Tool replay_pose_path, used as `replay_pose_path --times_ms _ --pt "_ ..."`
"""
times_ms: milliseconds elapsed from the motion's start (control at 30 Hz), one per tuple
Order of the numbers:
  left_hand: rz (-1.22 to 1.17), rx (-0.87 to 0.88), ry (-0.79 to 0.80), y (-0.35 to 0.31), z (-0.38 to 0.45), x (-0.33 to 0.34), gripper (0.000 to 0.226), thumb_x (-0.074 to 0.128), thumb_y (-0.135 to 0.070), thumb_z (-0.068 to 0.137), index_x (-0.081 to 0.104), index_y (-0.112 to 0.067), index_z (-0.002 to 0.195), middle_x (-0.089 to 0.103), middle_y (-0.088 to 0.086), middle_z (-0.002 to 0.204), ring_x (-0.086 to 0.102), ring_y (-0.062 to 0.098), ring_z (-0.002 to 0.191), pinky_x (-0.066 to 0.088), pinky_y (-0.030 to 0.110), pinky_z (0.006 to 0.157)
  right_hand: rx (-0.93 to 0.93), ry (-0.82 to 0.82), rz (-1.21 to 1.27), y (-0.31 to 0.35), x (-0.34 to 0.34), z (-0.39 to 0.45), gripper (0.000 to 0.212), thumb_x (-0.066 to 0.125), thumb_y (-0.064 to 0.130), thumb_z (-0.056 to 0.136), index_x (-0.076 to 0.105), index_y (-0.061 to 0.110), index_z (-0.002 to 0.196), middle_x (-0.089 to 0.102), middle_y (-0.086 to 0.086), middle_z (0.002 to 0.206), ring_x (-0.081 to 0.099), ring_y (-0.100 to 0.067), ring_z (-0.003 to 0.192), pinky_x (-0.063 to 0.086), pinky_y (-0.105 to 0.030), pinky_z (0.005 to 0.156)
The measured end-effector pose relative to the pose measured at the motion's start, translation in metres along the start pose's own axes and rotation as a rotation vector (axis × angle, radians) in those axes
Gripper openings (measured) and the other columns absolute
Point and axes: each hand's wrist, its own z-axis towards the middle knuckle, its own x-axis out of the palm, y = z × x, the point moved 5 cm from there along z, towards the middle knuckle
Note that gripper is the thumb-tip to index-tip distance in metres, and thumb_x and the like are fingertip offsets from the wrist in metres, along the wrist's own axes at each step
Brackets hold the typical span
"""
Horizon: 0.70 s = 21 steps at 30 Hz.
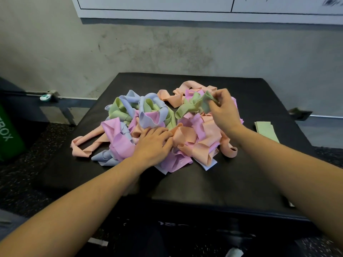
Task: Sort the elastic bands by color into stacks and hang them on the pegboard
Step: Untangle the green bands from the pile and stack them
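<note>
Heaped on the middle of a black padded box [204, 182] lies a tangled pile of elastic bands [130, 127] in pink, peach, pale green and pale blue, none of them in any bin or tray. The left hand [154, 143] rests palm down on the near part of the pile, fingers spread and fairly straight, pressing on pink and peach loops without grasping any. The right hand [225, 110] is at the far right of the pile, its thumb and fingertips pinching a green band [193, 104] that is lifted partly out of the tangle. Apart from the pile, near the box's right edge, a flat green stack [265, 129] lies by itself. On the floor at far left stands a green container [9, 134] with white letters reading "BOX", the start of the word cut off. Faint lettering on the near face of the black box is too dim to read. High on the far wall a whiteboard [167, 6] carries blurred marks.
</note>
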Motion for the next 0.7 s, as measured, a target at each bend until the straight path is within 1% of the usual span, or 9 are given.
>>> replay_pose_path --times_ms 100,133,233,300,367,433,533,600,700 --pt "0.037 -0.008 0.077 -0.011 -0.001 -0.004 0.053 0.017 -0.05 0.104 0.029 -0.046 0.155 0.051 -0.01 0.143 0.039 0.016 0.139 0.02 0.044 0.119 -0.043 -0.111 0.099 0.027 -0.026 -0.011 0.007 0.059 0.018 0.102 0.053 0.018 0.105 0.059 0.005 0.095 0.059 0.002 0.081 0.05 -0.013 0.069" --pt "0.045 -0.025 0.085 -0.015 0.0 -0.006 0.053 0.018 -0.052 0.103 0.028 -0.047 0.155 0.052 -0.009 0.14 0.04 0.017 0.137 0.023 0.045 0.117 -0.043 -0.13 0.142 0.034 -0.033 -0.015 0.008 0.06 0.018 0.101 0.053 0.02 0.104 0.06 0.005 0.097 0.06 0.0 0.084 0.051 -0.015 0.072" --pt "-0.05 -0.109 -0.005 -0.024 0.001 -0.017 0.04 0.044 -0.035 0.1 0.055 -0.03 0.138 0.056 -0.002 0.134 0.048 0.024 0.129 0.033 0.046 0.111 -0.046 -0.132 0.237 0.054 -0.05 -0.031 0.011 0.06 0.015 0.1 0.053 0.023 0.103 0.063 0.001 0.102 0.065 -0.012 0.094 0.058 -0.024 0.079" --pt "-0.24 -0.159 -0.156 -0.032 -0.003 -0.028 0.036 0.053 -0.022 0.094 0.06 -0.019 0.129 0.058 0.0 0.13 0.052 0.024 0.123 0.04 0.041 0.104 -0.022 -0.094 0.252 0.06 -0.059 -0.044 0.013 0.061 0.015 0.1 0.054 0.026 0.102 0.065 -0.001 0.107 0.067 -0.016 0.101 0.061 -0.034 0.084" --pt "-0.593 -0.216 -0.307 -0.042 -0.012 -0.042 0.03 0.051 -0.017 0.094 0.059 -0.017 0.122 0.058 -0.002 0.12 0.053 0.018 0.115 0.043 0.032 0.095 0.005 -0.038 0.263 0.065 -0.065 -0.058 0.014 0.062 0.016 0.099 0.055 0.028 0.102 0.065 -0.003 0.111 0.068 -0.018 0.105 0.061 -0.041 0.086" --pt "-0.919 -0.24 -0.375 -0.058 -0.019 -0.053 0.018 0.044 -0.014 0.102 0.057 -0.018 0.114 0.059 -0.004 0.113 0.056 0.016 0.112 0.046 0.025 0.095 0.004 0.012 0.246 0.068 -0.071 -0.073 0.014 0.063 0.014 0.098 0.057 0.027 0.101 0.066 -0.003 0.109 0.068 -0.013 0.101 0.061 -0.036 0.081" --pt "-1.186 -0.204 -0.253 -0.09 -0.031 -0.069 0.029 0.039 -0.036 0.109 0.06 -0.017 0.114 0.068 -0.002 0.11 0.065 0.015 0.109 0.052 0.027 0.095 0.02 0.109 0.22 0.071 -0.078 -0.099 0.015 0.063 0.011 0.098 0.059 0.025 0.099 0.067 0.004 0.098 0.067 -0.001 0.084 0.056 -0.021 0.068" --pt "-1.181 -0.115 -0.153 -0.106 -0.039 -0.076 0.045 0.049 -0.052 0.099 0.06 -0.015 0.122 0.071 0.003 0.115 0.068 0.014 0.11 0.052 0.032 0.099 0.06 0.162 0.219 0.068 -0.08 -0.114 0.015 0.064 0.012 0.098 0.061 0.026 0.1 0.07 0.001 0.1 0.068 -0.008 0.087 0.055 -0.023 0.069" --pt "-1.144 0.001 0.035 -0.128 -0.055 -0.073 0.045 0.067 -0.045 0.086 0.057 -0.024 0.124 0.07 0.006 0.116 0.07 0.019 0.107 0.055 0.035 0.096 0.114 0.213 0.273 0.063 -0.081 -0.137 0.014 0.064 0.009 0.097 0.063 0.024 0.1 0.069 -0.006 0.1 0.066 -0.015 0.085 0.053 -0.028 0.066"
